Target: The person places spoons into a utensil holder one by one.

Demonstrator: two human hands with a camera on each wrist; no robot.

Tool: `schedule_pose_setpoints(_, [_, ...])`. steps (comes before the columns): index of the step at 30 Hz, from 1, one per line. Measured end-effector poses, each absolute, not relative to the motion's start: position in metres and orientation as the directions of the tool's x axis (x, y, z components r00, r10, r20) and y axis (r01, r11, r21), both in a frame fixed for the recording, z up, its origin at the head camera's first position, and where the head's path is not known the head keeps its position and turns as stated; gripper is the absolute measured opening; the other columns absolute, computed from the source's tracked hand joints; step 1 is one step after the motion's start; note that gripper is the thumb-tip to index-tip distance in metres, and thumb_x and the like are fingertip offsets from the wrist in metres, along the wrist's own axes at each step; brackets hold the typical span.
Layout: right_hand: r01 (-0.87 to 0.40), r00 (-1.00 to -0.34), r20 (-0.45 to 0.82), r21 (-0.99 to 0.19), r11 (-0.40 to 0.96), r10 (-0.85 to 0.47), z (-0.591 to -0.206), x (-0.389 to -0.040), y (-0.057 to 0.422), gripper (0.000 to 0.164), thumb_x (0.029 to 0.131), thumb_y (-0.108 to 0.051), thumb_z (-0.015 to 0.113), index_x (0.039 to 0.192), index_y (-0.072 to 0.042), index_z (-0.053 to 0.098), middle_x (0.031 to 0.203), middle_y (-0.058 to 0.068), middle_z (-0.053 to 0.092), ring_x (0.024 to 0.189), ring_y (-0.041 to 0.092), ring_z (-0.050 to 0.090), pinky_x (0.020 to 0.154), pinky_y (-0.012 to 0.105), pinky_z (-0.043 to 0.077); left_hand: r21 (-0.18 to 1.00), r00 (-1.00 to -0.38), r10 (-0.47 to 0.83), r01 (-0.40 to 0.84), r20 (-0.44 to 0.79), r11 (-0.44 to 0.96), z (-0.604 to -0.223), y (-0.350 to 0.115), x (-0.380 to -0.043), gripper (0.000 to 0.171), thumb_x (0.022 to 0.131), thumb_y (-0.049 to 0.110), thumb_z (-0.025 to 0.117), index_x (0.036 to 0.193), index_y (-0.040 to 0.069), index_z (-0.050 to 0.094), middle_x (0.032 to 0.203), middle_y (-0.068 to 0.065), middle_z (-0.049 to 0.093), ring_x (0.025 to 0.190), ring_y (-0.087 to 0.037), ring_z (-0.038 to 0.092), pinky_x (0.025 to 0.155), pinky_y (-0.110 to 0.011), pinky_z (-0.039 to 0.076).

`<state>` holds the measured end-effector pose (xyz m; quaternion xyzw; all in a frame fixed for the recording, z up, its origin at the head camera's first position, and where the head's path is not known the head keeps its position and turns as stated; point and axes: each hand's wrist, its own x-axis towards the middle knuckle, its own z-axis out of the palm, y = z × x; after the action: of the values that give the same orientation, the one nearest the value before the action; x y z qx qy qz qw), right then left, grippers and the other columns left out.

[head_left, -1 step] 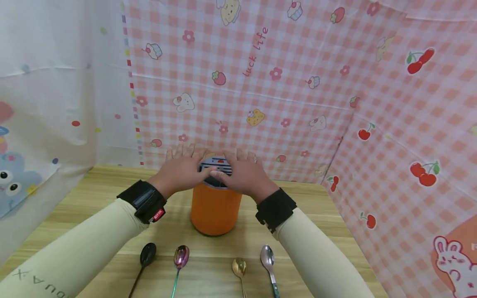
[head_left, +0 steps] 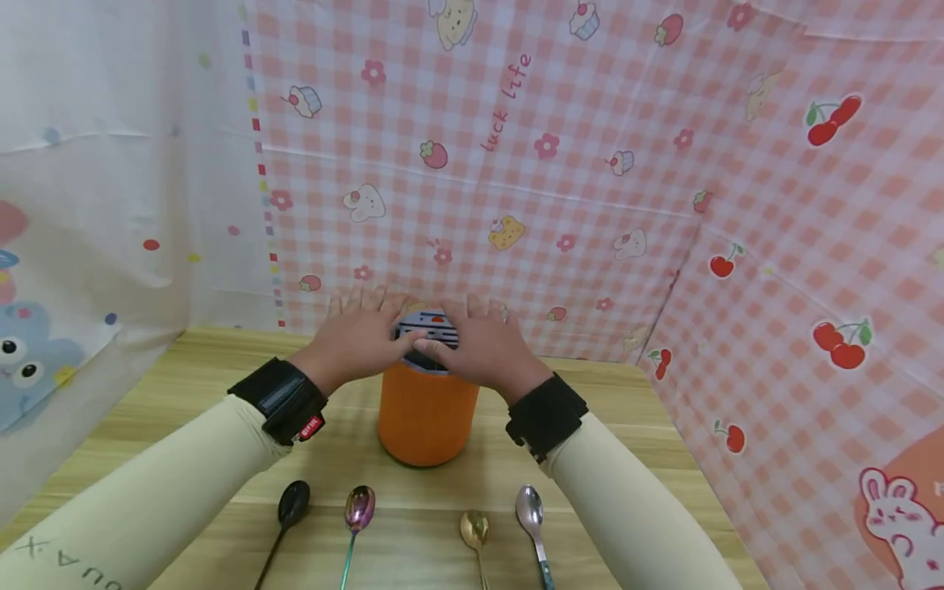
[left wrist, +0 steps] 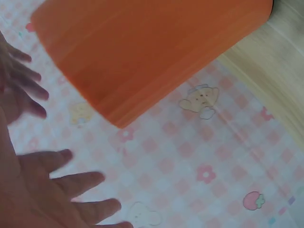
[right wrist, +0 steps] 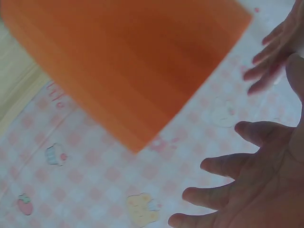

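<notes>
An orange cylinder-shaped container (head_left: 426,418) stands upright on the table, its top (head_left: 435,328) showing dark and pale stripes with a small orange spot. Over its upper left side is my left hand (head_left: 359,340), fingers straight and spread. My right hand (head_left: 487,344) mirrors it on the right, and the thumbs meet in the head view. Both palms hide parts of the container's rim. Each wrist view shows spread fingers (left wrist: 90,183) with a gap between them and the orange wall (right wrist: 128,71). Neither hand holds anything.
In front of the container, four-style cutlery lies in a row: a black spoon (head_left: 293,503), a purple-and-green spoon (head_left: 360,508), a gold spoon (head_left: 474,528) and a silver spoon (head_left: 529,510). Checked cloth (head_left: 472,188) hangs behind and to the right of the wooden table (head_left: 612,459).
</notes>
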<state>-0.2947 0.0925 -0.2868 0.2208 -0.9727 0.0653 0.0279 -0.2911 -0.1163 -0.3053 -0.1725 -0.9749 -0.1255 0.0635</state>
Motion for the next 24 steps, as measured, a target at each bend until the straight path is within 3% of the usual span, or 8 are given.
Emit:
schedule_pose_setpoints(4, [-0.507, -0.854, 0.148, -0.021, 0.862, -0.498, -0.282, -0.278, 0.089, 0.077, 0.097, -0.071, 0.044, 0.158, -0.024, 0.036, 0.162, 0.010, 0.034, 0.149, 0.045, 0.025, 0.118, 0.066, 0.019, 0.206, -0.911, 0.335, 0.385, 0.241, 0.899, -0.300, -0.123, -0.271, 0.055, 0.106, 0.045, 0.047, 0.145, 0.007, 0.055, 0.144, -0.018, 0.057, 0.137, -0.042, 0.046, 0.115, -0.061, 0.031])
schedule_pose_setpoints(7, [-0.553, -0.811, 0.200, 0.040, 0.832, -0.549, -0.279, -0.261, 0.086, 0.064, 0.098, -0.064, 0.051, 0.146, -0.023, 0.055, 0.152, 0.005, 0.050, 0.142, 0.039, 0.037, 0.115, 0.064, 0.027, 0.231, -0.904, 0.335, 0.397, 0.265, 0.888, -0.300, -0.127, -0.251, 0.037, 0.103, 0.038, 0.056, 0.110, 0.007, 0.075, 0.102, -0.011, 0.074, 0.096, -0.030, 0.068, 0.086, -0.048, 0.054])
schedule_pose_setpoints(9, [-0.590, -0.780, 0.225, 0.046, 0.806, -0.584, -0.279, -0.249, 0.084, 0.050, 0.098, -0.058, 0.058, 0.132, -0.023, 0.068, 0.139, 0.001, 0.061, 0.129, 0.033, 0.049, 0.110, 0.058, 0.036, 0.226, -0.903, 0.351, 0.406, 0.247, 0.885, -0.303, -0.129, -0.238, 0.031, 0.101, 0.036, 0.060, 0.089, 0.012, 0.075, 0.078, -0.003, 0.068, 0.072, -0.021, 0.063, 0.065, -0.037, 0.052])
schedule_pose_setpoints(11, [-0.637, -0.744, 0.231, 0.039, 0.770, -0.627, -0.282, -0.239, 0.082, 0.036, 0.097, -0.052, 0.063, 0.119, -0.025, 0.074, 0.120, -0.003, 0.069, 0.111, 0.026, 0.057, 0.099, 0.047, 0.045, 0.244, -0.905, 0.373, 0.416, 0.206, 0.876, -0.310, -0.129, -0.227, 0.034, 0.100, 0.032, 0.062, 0.072, 0.016, 0.067, 0.060, 0.004, 0.052, 0.055, -0.013, 0.048, 0.052, -0.029, 0.038])
schedule_pose_setpoints(13, [-0.696, -0.696, 0.226, 0.026, 0.718, -0.682, -0.290, -0.230, 0.079, 0.026, 0.096, -0.047, 0.068, 0.108, -0.026, 0.077, 0.104, -0.007, 0.072, 0.093, 0.018, 0.060, 0.084, 0.034, 0.049, 0.266, -0.910, 0.389, 0.414, 0.144, 0.870, -0.322, -0.129, -0.216, 0.033, 0.100, 0.030, 0.063, 0.069, 0.018, 0.063, 0.058, 0.006, 0.046, 0.053, -0.010, 0.042, 0.052, -0.027, 0.033])
schedule_pose_setpoints(17, [-0.778, -0.615, 0.179, 0.020, 0.627, -0.768, -0.318, -0.219, 0.070, 0.019, 0.094, -0.044, 0.071, 0.090, -0.026, 0.078, 0.076, -0.012, 0.067, 0.067, 0.005, 0.055, 0.058, 0.021, 0.040, 0.340, -0.920, 0.388, 0.379, 0.044, 0.861, -0.353, -0.128, -0.200, 0.022, 0.096, 0.025, 0.067, 0.075, 0.019, 0.067, 0.063, 0.009, 0.051, 0.056, -0.009, 0.045, 0.055, -0.029, 0.036])
schedule_pose_setpoints(20, [-0.796, -0.599, 0.106, 0.031, 0.604, -0.794, -0.347, -0.212, 0.063, 0.017, 0.092, -0.045, 0.071, 0.090, -0.029, 0.078, 0.073, -0.017, 0.066, 0.065, -0.002, 0.055, 0.055, 0.017, 0.036, 0.392, -0.922, 0.387, 0.361, 0.014, 0.846, -0.383, -0.129, -0.189, 0.021, 0.091, 0.024, 0.072, 0.072, 0.020, 0.066, 0.063, 0.012, 0.052, 0.057, -0.007, 0.045, 0.054, -0.028, 0.037])
schedule_pose_setpoints(24, [-0.799, -0.601, -0.014, 0.009, 0.601, -0.799, -0.381, -0.204, 0.055, 0.013, 0.090, -0.044, 0.073, 0.098, -0.037, 0.080, 0.072, -0.024, 0.063, 0.064, -0.007, 0.052, 0.056, 0.017, 0.035, 0.464, -0.916, 0.401, 0.345, -0.024, 0.816, -0.422, -0.134, -0.177, 0.034, 0.088, 0.026, 0.075, 0.061, 0.022, 0.056, 0.057, 0.013, 0.042, 0.052, -0.005, 0.037, 0.049, -0.025, 0.029])
